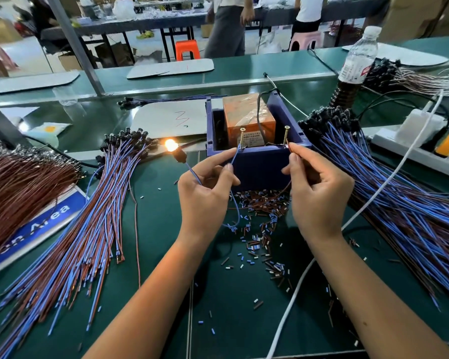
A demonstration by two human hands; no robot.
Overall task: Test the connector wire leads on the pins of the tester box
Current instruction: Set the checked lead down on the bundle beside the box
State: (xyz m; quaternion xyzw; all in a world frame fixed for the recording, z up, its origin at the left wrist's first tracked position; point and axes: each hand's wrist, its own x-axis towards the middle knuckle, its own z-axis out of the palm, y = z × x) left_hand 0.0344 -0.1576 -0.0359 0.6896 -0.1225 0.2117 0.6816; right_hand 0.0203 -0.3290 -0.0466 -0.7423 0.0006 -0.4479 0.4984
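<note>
The dark green desk [153,229] is carrying a blue plastic tester box [259,161], blue-and-brown wire bundles [88,229], scattered insulation offcuts [259,229], and a white power strip [415,149].

green benches [244,66], orange stool [187,50], pink stool [306,40], pale floor [26,57].

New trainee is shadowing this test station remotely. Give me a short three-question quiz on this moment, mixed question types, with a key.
1. True or false: the lamp on the lead under test is lit.
2. Which hand pinches the blue lead? A) left hand B) right hand
3. Fill in: the two brass pins stand on the front rim of the ____ tester box.

Key: 1 true; 2 A; 3 blue.
</note>
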